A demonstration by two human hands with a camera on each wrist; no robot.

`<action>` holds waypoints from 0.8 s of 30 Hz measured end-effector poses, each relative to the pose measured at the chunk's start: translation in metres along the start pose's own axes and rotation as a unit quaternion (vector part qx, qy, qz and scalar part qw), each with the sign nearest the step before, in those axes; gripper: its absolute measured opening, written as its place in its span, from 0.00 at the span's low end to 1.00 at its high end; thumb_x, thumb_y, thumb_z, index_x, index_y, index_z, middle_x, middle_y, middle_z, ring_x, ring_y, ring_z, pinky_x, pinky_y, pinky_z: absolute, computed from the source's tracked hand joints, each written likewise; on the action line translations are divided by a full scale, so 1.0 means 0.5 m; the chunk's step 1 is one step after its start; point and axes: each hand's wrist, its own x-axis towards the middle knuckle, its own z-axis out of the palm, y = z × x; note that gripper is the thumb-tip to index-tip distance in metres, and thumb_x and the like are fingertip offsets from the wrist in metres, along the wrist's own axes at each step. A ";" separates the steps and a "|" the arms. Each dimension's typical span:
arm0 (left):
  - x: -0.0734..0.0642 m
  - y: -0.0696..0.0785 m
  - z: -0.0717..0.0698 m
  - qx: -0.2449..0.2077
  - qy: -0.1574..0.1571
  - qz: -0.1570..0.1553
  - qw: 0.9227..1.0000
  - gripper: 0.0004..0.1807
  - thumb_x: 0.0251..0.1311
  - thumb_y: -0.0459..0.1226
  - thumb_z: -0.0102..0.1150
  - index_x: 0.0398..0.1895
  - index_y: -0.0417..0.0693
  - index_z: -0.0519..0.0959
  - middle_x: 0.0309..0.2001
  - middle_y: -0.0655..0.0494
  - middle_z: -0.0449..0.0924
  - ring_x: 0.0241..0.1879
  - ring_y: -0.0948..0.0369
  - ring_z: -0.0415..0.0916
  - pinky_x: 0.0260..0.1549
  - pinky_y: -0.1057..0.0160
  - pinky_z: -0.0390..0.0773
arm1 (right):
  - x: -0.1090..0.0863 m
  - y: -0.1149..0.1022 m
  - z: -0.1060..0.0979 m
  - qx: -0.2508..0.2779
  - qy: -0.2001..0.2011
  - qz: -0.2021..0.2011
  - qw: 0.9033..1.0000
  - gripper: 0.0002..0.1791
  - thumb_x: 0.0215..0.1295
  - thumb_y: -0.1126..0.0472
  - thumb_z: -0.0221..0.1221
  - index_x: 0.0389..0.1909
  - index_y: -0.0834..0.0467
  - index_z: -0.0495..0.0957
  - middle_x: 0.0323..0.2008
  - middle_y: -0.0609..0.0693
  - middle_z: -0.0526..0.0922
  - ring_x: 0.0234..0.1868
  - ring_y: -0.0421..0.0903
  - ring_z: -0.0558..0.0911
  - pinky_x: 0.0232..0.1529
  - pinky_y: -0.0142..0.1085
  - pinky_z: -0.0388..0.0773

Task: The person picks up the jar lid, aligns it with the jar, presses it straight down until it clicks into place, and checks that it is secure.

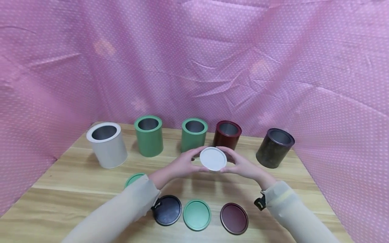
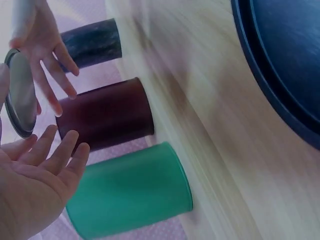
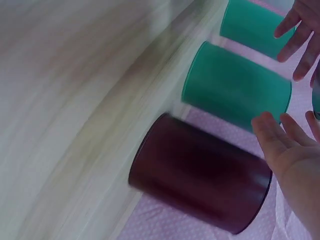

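Above the table, a round white lid (image 1: 213, 158) is held between both hands in the head view. My left hand (image 1: 186, 164) pinches its left edge between thumb and fingers, and my right hand (image 1: 243, 166) does the same on the right. From the left wrist, the lid (image 2: 21, 95) appears as a tilted disc with its grey metallic side showing. Behind the hands stands a dark red can (image 1: 227, 133), its lower part hidden by them. A green can (image 1: 191, 141) is just beyond the left hand.
Along the back stand a white can (image 1: 110, 152), another green can (image 1: 149, 140) and a black can (image 1: 272, 152), all upright with open tops. Nearer lie a black lid (image 1: 167, 211), a green lid (image 1: 197, 215), a dark red lid (image 1: 234, 218) and a partly sleeve-covered green lid (image 1: 132, 179). Pink cloth surrounds the table.
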 end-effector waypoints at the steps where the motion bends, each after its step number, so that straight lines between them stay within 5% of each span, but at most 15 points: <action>1: -0.006 -0.001 -0.006 0.001 0.005 -0.001 1.000 0.43 0.52 0.44 0.72 0.71 0.50 0.64 0.66 0.51 0.70 0.64 0.52 0.70 0.60 0.48 0.72 | 0.006 -0.003 0.005 0.003 -0.001 0.000 1.000 0.43 0.58 0.61 0.67 0.72 0.59 0.57 0.68 0.60 0.66 0.69 0.59 0.66 0.68 0.58 0.61; 24: -0.135 -0.065 -0.176 -0.007 0.131 -0.023 0.991 0.41 0.53 0.39 0.71 0.71 0.44 0.64 0.66 0.40 0.68 0.62 0.42 0.69 0.60 0.43 0.72 | 0.195 -0.091 0.135 0.026 -0.001 -0.038 0.999 0.39 0.61 0.63 0.65 0.72 0.56 0.59 0.67 0.56 0.68 0.66 0.55 0.71 0.64 0.51 0.71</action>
